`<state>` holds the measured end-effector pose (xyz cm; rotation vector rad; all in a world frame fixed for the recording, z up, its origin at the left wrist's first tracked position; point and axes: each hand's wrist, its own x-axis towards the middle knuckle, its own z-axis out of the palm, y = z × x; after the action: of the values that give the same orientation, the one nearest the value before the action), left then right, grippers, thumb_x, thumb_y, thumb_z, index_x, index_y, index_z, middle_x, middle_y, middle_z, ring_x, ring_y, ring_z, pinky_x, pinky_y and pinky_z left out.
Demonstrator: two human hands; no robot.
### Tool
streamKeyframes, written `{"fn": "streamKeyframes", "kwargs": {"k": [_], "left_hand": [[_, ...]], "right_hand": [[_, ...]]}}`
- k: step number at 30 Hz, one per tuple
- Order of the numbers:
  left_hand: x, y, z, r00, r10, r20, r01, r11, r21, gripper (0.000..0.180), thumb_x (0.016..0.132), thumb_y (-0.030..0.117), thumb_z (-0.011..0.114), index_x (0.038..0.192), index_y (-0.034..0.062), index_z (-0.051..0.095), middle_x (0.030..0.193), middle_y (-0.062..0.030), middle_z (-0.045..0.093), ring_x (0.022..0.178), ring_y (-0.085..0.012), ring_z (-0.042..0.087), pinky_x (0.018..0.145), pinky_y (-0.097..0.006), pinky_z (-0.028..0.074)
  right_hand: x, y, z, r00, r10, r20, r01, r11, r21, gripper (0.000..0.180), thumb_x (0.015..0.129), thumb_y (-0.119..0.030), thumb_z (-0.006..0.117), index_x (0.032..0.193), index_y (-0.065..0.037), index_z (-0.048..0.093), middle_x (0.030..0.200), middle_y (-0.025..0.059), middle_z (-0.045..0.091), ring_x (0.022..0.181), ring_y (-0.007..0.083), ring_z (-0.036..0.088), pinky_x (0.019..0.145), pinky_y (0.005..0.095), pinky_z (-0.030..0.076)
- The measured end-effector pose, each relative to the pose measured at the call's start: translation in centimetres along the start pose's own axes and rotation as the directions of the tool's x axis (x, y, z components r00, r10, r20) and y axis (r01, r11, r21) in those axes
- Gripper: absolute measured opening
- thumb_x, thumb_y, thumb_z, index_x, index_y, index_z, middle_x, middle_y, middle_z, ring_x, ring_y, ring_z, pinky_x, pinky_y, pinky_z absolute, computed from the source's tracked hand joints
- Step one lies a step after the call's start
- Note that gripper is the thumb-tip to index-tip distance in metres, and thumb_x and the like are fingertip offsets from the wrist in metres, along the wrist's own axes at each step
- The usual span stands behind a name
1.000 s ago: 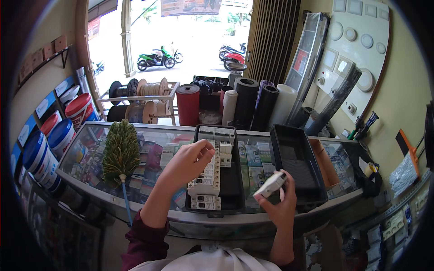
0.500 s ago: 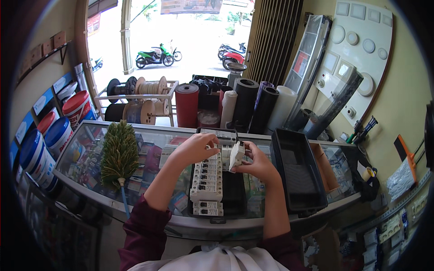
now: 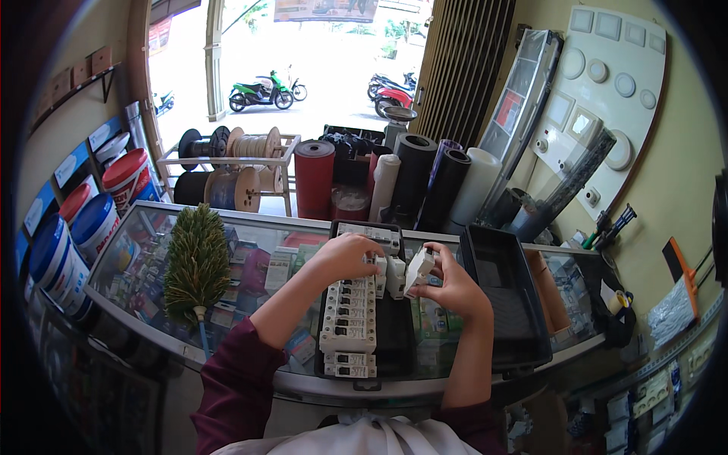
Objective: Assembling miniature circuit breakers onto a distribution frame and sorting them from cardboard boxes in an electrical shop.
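My right hand [image 3: 459, 287] holds a white circuit breaker [image 3: 419, 269], tilted, above the right side of a black tray [image 3: 392, 334]. Bent over the tray's far half, my left hand [image 3: 349, 256] has its fingertips closed on another white circuit breaker [image 3: 381, 277], partly hidden by the fingers. Between the two hands a further breaker [image 3: 396, 277] stands in the tray. A long row of breakers [image 3: 350, 315] with black switches fills the tray's left side. Two more breakers [image 3: 350, 365] lie at its near end, and several [image 3: 368, 236] at its far end.
The tray rests on a glass display counter [image 3: 258, 334]. Left of it lies a green bristle duster [image 3: 199, 265]; to the right is a larger black tray [image 3: 504, 303] beside a cardboard box [image 3: 547, 292]. Upright rolls [image 3: 315, 178] and cable spools [image 3: 246, 189] stand behind the counter.
My right hand has moved right and slightly nearer with its breaker, away from the row. My left hand has shifted a little right and down onto a breaker beside the row.
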<state>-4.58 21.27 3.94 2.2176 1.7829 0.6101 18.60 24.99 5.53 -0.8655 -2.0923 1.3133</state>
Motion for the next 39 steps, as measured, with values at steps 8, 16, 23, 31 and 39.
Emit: {"fn": "streamKeyframes", "kwargs": {"k": [8,16,23,31,39], "left_hand": [[0.0,1.6,-1.0,0.991,-0.089,0.099,0.082,0.994,0.073,0.039,0.072,0.038,0.066,0.104,0.0171,0.064,0.094,-0.0080,0.063,0.097,-0.0255,0.057,0.081,-0.038,0.046],[-9.8,9.3,0.2,0.905,0.220,-0.364,-0.226,0.974,0.027,0.033,0.074,0.025,0.069,0.095,0.0029,0.058,0.089,-0.0081,0.056,0.086,-0.0249,0.056,0.074,-0.035,0.045],[-13.2,12.5,7.8,0.915,0.374,-0.151,-0.326,0.906,0.269,0.043,0.069,0.013,0.062,0.110,0.0016,0.055,0.079,-0.0048,0.052,0.068,-0.0168,0.056,0.060,-0.026,0.049],[-15.2,11.3,5.2,0.969,0.227,0.095,-0.244,0.936,0.254,0.056,0.069,0.007,0.056,0.124,0.0111,0.051,0.079,-0.0024,0.055,0.067,-0.0169,0.057,0.056,-0.027,0.050],[-20.7,6.2,-0.1,0.981,0.181,0.072,-0.192,0.957,0.218,0.049,0.066,0.006,0.057,0.108,0.0292,0.063,0.070,0.0028,0.051,0.077,-0.0161,0.052,0.081,-0.031,0.040]], "right_hand": [[1.4,0.8,0.0,0.987,-0.015,0.158,0.018,1.000,-0.019,0.081,0.069,-0.009,0.075,0.132,-0.001,0.024,0.119,0.0196,0.048,0.113,0.0261,0.049,0.093,0.0358,0.041],[1.3,2.1,-0.6,0.997,-0.033,0.068,0.035,0.999,-0.026,0.079,0.069,0.001,0.072,0.132,-0.004,0.026,0.114,0.0141,0.052,0.110,0.0205,0.050,0.093,0.0330,0.041],[1.8,1.6,0.6,0.998,-0.052,0.040,0.055,0.996,-0.074,0.076,0.070,-0.002,0.074,0.131,-0.003,0.028,0.111,0.0125,0.054,0.106,0.0196,0.052,0.092,0.0326,0.040],[0.1,0.2,1.4,0.999,-0.033,0.037,0.033,0.999,-0.017,0.074,0.068,-0.006,0.076,0.128,-0.002,0.033,0.112,0.0135,0.054,0.109,0.0213,0.051,0.089,0.0357,0.045],[-0.5,-0.2,3.9,0.998,-0.067,-0.004,0.067,0.993,0.096,0.083,0.055,-0.026,0.085,0.121,-0.004,0.039,0.106,0.0158,0.056,0.106,0.0249,0.055,0.083,0.0359,0.050]]}}
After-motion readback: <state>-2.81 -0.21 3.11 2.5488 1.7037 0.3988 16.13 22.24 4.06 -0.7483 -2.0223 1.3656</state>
